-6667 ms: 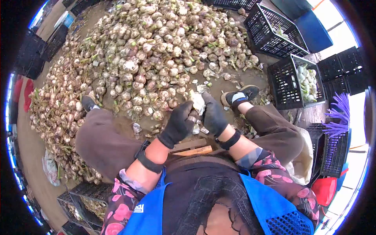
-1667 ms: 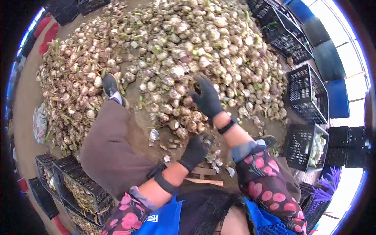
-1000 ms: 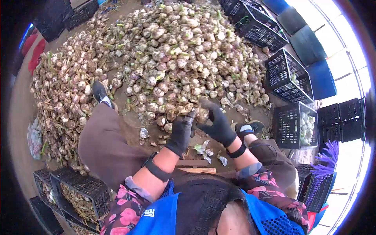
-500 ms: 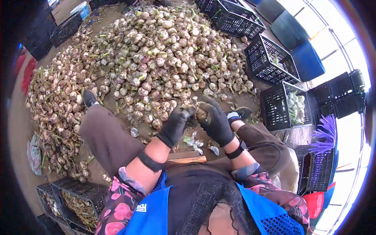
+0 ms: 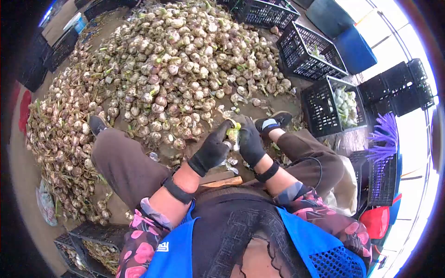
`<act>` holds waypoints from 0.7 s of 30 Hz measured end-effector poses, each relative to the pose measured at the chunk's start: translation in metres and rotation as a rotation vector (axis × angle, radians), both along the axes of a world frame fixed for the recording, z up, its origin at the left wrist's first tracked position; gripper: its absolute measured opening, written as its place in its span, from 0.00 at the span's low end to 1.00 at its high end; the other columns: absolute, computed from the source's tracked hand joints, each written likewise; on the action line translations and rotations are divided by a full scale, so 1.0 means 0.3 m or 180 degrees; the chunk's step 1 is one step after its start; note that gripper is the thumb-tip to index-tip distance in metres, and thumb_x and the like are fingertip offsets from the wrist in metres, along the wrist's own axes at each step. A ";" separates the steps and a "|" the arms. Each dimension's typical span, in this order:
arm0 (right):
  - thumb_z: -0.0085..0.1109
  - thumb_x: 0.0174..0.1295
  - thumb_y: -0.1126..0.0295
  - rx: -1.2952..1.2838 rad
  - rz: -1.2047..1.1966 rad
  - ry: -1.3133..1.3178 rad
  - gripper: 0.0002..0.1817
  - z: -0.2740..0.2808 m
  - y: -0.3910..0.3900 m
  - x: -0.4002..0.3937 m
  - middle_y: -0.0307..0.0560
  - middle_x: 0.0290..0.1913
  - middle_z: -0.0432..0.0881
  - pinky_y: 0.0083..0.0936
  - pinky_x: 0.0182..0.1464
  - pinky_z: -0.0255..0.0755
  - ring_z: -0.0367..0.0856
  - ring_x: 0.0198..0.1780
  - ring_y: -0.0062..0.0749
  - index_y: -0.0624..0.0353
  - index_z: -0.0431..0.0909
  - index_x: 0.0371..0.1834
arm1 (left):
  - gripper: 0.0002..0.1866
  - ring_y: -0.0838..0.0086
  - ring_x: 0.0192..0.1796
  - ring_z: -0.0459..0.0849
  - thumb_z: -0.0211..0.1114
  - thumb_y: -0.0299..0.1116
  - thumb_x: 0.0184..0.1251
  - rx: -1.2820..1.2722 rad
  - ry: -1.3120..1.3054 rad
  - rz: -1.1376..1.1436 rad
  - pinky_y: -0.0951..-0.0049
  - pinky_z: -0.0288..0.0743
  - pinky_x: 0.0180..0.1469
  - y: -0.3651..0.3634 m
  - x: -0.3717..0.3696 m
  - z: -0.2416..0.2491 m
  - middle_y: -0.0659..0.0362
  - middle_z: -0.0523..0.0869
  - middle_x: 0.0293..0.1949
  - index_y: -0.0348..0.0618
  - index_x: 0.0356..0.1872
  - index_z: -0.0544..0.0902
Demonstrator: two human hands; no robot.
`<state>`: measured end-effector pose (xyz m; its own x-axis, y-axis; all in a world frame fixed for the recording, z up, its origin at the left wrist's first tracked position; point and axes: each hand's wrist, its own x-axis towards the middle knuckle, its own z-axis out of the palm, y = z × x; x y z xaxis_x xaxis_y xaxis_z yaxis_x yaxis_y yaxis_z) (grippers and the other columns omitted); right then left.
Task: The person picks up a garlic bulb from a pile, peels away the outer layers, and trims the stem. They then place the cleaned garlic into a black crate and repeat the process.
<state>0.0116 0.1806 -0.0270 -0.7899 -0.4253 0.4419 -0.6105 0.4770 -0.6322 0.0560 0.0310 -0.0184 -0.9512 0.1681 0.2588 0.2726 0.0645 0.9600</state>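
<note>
Between my two black-gloved hands, in front of my lap, is a garlic bulb (image 5: 232, 133), yellow-green and whitish with some skin peeled off. My left hand (image 5: 211, 150) is closed around its left side, thumb pointing toward the right. On the other side, the fingers of my right hand (image 5: 250, 143) pinch the bulb, and a pale strip of skin hangs by them. The fingertips are partly hidden. Just beyond rises a large heap of unpeeled garlic (image 5: 181, 69), roots and dirt still on the bulbs. Loose skins (image 5: 230, 162) lie on the ground below my hands.
A black crate (image 5: 320, 111) at the right contains pale, cleaned bulbs. Behind it, another crate (image 5: 296, 55) has a few green scraps. Purple strips (image 5: 384, 136) hang at the far right. Crates with dry peelings (image 5: 102, 255) stand at lower left. My feet flank the workspace.
The bulb in my hands now shows a cleaner yellow-green surface where it looked brown before. My right hand has turned more upright and moved closer to my left. The view has shifted slightly.
</note>
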 end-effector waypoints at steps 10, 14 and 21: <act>0.43 0.71 0.54 -0.0449 -0.0089 -0.1376 0.19 -0.047 0.053 0.024 0.38 0.37 0.80 0.20 0.39 0.74 0.79 0.38 0.21 0.59 0.76 0.41 | 0.11 0.52 0.33 0.82 0.55 0.33 0.48 -0.2977 -0.0415 0.0452 0.58 0.75 0.37 -0.016 -0.029 -0.130 0.47 0.83 0.29 0.40 0.29 0.82; 0.40 0.71 0.50 -0.2287 0.0420 -0.3432 0.23 0.113 0.012 0.026 0.41 0.38 0.81 0.21 0.37 0.74 0.80 0.38 0.23 0.60 0.75 0.44 | 0.19 0.53 0.47 0.82 0.58 0.39 0.51 -0.3687 -0.1004 -0.2207 0.57 0.74 0.50 0.015 0.007 -0.435 0.43 0.83 0.44 0.41 0.42 0.83; 0.45 0.70 0.61 -0.3555 0.0406 -0.3521 0.20 -0.048 0.090 -0.057 0.53 0.52 0.76 0.33 0.54 0.74 0.77 0.53 0.39 0.62 0.63 0.59 | 0.27 0.54 0.52 0.80 0.56 0.43 0.61 -0.2787 -0.1439 -0.0717 0.61 0.76 0.52 -0.072 -0.031 -0.317 0.40 0.79 0.51 0.42 0.61 0.68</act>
